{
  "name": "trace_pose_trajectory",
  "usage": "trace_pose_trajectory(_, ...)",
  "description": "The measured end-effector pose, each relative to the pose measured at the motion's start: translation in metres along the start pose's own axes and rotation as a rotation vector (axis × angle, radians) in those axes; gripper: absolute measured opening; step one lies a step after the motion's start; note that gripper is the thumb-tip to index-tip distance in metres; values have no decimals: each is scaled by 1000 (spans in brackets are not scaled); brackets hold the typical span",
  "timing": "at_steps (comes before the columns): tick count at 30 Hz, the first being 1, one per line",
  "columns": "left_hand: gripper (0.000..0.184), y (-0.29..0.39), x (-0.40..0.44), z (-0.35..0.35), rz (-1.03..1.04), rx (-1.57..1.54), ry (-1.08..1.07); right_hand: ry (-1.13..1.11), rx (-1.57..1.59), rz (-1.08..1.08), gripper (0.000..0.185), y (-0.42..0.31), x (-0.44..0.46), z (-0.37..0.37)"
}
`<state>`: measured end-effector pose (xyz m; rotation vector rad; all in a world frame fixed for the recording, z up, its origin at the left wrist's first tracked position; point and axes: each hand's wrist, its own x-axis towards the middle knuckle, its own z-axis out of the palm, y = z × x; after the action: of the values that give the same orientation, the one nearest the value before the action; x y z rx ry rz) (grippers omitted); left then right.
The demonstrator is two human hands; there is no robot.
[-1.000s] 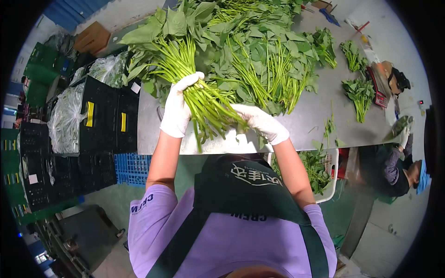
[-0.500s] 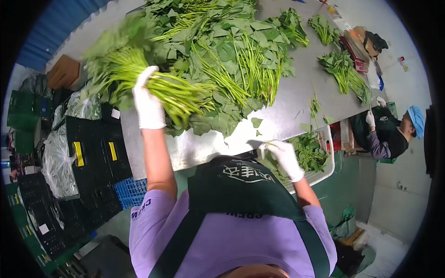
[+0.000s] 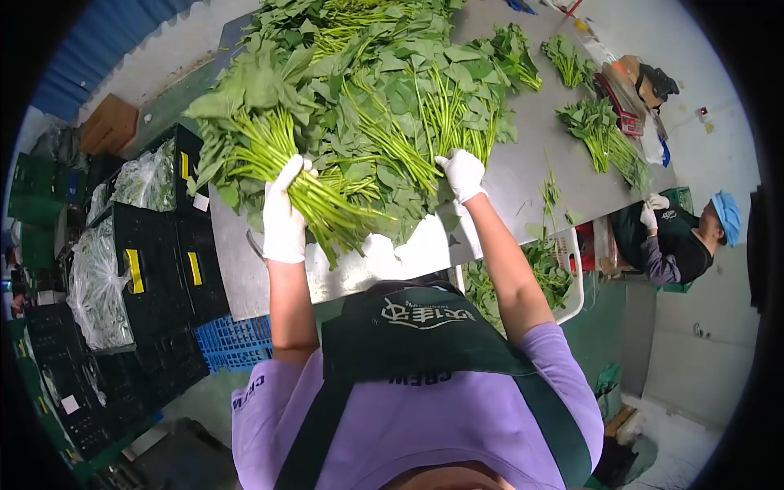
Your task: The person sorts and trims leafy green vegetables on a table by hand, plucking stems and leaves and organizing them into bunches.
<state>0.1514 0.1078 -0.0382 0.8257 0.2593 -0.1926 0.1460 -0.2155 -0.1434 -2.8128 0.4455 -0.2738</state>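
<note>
Gloved in white, my left hand [image 3: 284, 216] is wrapped round the stems of a large bunch of leafy greens [image 3: 265, 147]. The bunch's leaves point up and left, and its cut stem ends reach down to the right over the table's near edge. My right hand [image 3: 463, 175], also in a white glove, is at the near side of the big pile of leafy greens [image 3: 392, 90], beside upright stems. Its fingers are curled together, and I cannot make out what is between them.
The steel table [image 3: 531, 155] carries smaller bunches [image 3: 600, 135] on the right, near a red scale [image 3: 627, 121]. A white basket [image 3: 578, 282] of greens stands below its edge. Dark crates [image 3: 163, 261] are stacked left. A co-worker [image 3: 682, 237] in a blue cap is at right.
My left hand has brought the bunch rightward and lower, and the bunch is no longer blurred. My right hand has moved from beside the basket up to the pile.
</note>
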Motion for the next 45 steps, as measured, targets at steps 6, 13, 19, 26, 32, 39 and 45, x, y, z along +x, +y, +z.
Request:
trace_pose_trajectory(6, 8, -8, -15, -11, 71, 0, 33, 211, 235, -12, 30, 17, 4, -21)
trace_pose_trajectory(13, 14, -25, -22, 16, 93, 67, -34, 170, 1009, 51, 18, -16, -31, -120)
trace_pose_trajectory(19, 15, -46, -36, 56, 0, 175, -125, 274, 802, -136, 13, -35, -78, -133)
trace_pose_trajectory(26, 16, -52, -41, 67, -24, 159, -69, 524, 667, 16, 15, 51, -119, -117)
trace_pose_trajectory(32, 13, -49, -33, 38, 107, 101, 81, -29, 40, 397, 32, 163, -157, -62)
trace_pose_trajectory(39, 15, -51, -52, 28, 130, 105, 90, 122, 576, 34, 24, 32, -39, -36)
trace_pose_trajectory(45, 16, -47, -68, 13, 164, 92, 153, -3, 32, -11, 32, 1, 19, 17)
